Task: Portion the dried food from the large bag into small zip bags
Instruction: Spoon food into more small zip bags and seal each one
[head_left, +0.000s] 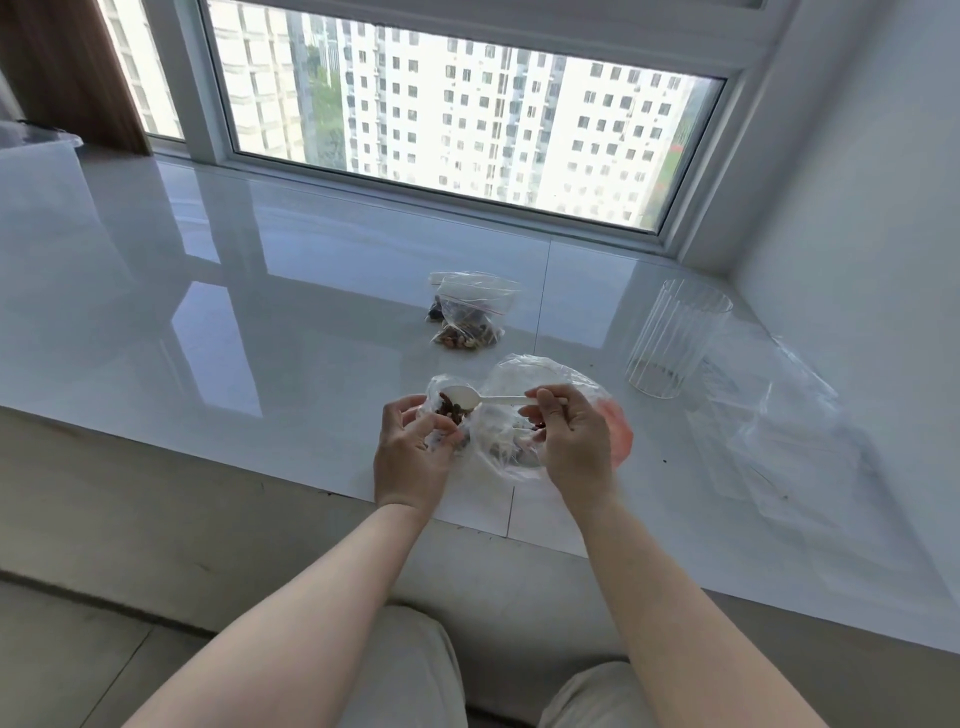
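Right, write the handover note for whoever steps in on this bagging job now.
Left hand: holds a small zip bag open.
Right hand: holds a white spoon by its handle, bowl at the bag's mouth, dried food going in.
Large bag: lies open under the right hand, some food left inside.
Done: filled zip bags lie further back on the sill.
Left: finish this bag, seal it, keep portioning. Empty bags lie to the right, by the clear cup.

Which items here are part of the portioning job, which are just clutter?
In use: left hand holding small zip bag; right hand holding white spoon; large bag; filled zip bags.
Idle: clear glass; loose plastic bags; plastic bin.
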